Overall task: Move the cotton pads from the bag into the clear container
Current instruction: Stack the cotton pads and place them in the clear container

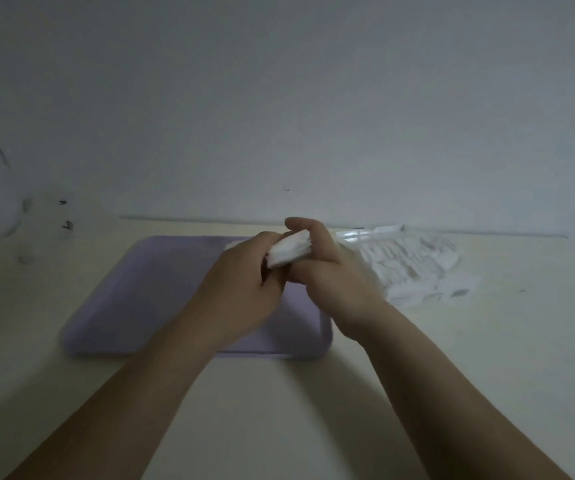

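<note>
1. Far left of the frame was just pale counter (37, 306) against a plain wall, a few dark specks on it, nothing task-related.

2. Left of centre sat a flat lilac tray (133, 289), bare where it showed. Honestly couldn't make out the clear container on it; a pale edge peeked out behind the hands at the tray's back edge, too blurry to call.

3. Dead centre, the left hand (244, 289) was curled closed around the lower end of a stack of cotton pads (289, 252), held up over the tray's right half.

4. Just right of that, the right hand (327, 275) was wrapped round the other end of the same stack, thumb over the top, fingers closed. So both hands were pinching one bundle between them, looked like squaring it up.

5. Right of centre, lying on the counter beside the tray, was the bag (414, 265), crinkly clear plastic with plenty of white pads left inside.

6. My read: mid-transfer, a batch already out of the bag and not yet dropped off. Next move would need the stack kept tight so it didn't fan apart, then lowered edge-first into the container, wherever exactly that was.
</note>
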`<state>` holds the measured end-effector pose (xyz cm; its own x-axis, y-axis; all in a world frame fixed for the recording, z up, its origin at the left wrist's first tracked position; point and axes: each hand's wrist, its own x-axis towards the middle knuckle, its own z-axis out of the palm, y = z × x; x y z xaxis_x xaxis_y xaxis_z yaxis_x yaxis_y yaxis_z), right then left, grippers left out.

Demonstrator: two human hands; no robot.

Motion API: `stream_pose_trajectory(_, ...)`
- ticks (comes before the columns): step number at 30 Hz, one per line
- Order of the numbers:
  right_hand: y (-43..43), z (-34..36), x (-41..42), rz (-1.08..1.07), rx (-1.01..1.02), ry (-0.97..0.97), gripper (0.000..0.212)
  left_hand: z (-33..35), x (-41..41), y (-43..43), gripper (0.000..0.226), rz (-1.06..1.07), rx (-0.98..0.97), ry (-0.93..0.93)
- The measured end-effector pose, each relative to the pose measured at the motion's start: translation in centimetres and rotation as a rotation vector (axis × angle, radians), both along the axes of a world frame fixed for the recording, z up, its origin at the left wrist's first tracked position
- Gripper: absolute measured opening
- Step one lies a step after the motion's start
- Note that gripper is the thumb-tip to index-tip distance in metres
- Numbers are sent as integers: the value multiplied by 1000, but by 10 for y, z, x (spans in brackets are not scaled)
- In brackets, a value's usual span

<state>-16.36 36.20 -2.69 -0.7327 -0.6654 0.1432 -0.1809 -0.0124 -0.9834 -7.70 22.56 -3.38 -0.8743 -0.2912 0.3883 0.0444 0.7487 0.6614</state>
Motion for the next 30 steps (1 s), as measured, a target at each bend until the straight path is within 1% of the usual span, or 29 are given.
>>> stream_pose_trajectory(2,9,4,5,22,-32,-35,62,5,-4,11,13,-8,-93,-43)
stream_pose_trajectory(3,26,4,2,-17,-37,-26,59,7,-12,25,10,-46,-77,-47)
stream_pose_trajectory(4,36,4,1,-57,-32,3,54,8,-16,32,10,-61,-35,-49)
stream_pose_trajectory(7,74,5,-15,-233,40,94,27,11,-33,55,4,-65,178,-54)
stream_pose_trajectory(9,100,9,-26,-272,35,64,21,15,-47,72,4,-115,320,-58)
stream_pose_trajectory(11,122,15,-39,-312,10,33,17,20,-64,89,9,-168,360,-52)
stream_pose_trajectory(13,143,24,-53,-464,23,81,11,23,-83,106,19,-188,313,-40)
stream_pose_trajectory(15,162,30,-73,-652,146,231,12,22,-103,120,27,-194,190,-43)
stream_pose_trajectory(16,170,32,-83,-700,228,297,13,20,-112,126,29,-205,119,-51)
stream_pose_trajectory(17,173,32,-92,-703,319,340,16,17,-118,130,29,-221,42,-66)
stream_pose_trajectory(19,177,29,-107,-626,501,389,19,15,-128,142,27,-254,-104,-106)
stream_pose_trajectory(21,176,22,-119,-551,656,446,11,13,-133,151,24,-310,-187,-130)
stream_pose_trajectory(22,175,18,-122,-529,708,474,7,11,-135,153,24,-335,-198,-142)
stream_pose_trajectory(23,173,16,-125,-520,746,504,9,9,-137,155,25,-343,-197,-161)
stream_pose_trajectory(26,169,14,-131,-517,855,644,24,2,-141,151,23,-300,-172,-190)
stream_pose_trajectory(28,166,15,-131,-500,980,739,38,-2,-142,149,24,-302,-129,-204)
stream_pose_trajectory(30,161,16,-130,-447,1077,821,43,-5,-143,147,27,-320,-97,-223)
